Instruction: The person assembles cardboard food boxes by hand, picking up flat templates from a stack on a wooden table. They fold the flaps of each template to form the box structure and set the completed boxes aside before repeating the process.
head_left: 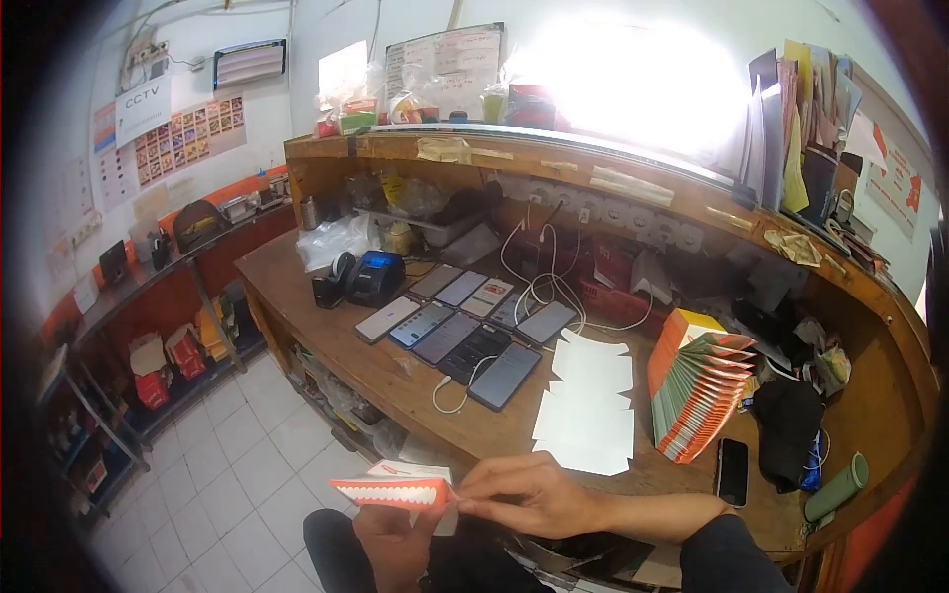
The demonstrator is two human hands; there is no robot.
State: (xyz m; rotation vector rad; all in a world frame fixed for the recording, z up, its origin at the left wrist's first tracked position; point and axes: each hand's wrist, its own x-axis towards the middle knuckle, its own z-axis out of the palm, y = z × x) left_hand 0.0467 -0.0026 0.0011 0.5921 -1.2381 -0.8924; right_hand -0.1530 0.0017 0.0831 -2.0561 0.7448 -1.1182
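Note:
An orange-and-white paper box [395, 474] with a scalloped white edge is held over my lap, in front of the wooden desk. My left hand [393, 546] grips it from below, thumb up against its side. At its right end, my right hand [539, 496] pinches the corner between thumb and fingers. On the desk beyond lies a flat white card blank [585, 405] with notched edges. To its right stands a fanned stack of orange, white and green folded cartons [697, 390].
Several phones [450, 336] lie in rows on the wooden desk [405, 381], with white charging cables [568, 296] behind. A small black printer [376, 279] stands left. Another phone [733, 472], a black cap [788, 430] and a green tube [836, 487] lie right.

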